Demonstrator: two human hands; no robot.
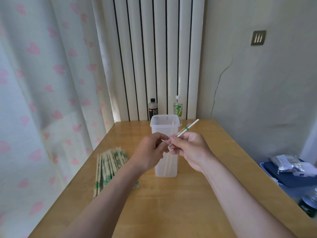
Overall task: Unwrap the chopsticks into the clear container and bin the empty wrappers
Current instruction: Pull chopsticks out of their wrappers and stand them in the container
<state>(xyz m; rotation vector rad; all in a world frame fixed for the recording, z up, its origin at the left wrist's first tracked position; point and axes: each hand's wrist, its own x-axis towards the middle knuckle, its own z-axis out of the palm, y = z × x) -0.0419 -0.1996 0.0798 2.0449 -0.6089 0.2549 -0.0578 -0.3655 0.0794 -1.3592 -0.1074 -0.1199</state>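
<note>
Head view showed left hand [151,150] and right hand [190,148] pinching a green-banded wrapped chopstick pair [187,128] over the tall clear plastic container [173,169]; unwrapping seemed underway, wrapper pull next

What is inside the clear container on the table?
Thin bare chopsticks lean inside the clear container. The left hand and right hand, holding a wrapped pair, cover their middle, so the count cannot be told.

Home: heart-print curtain [42,83], radiator [157,57].
</note>
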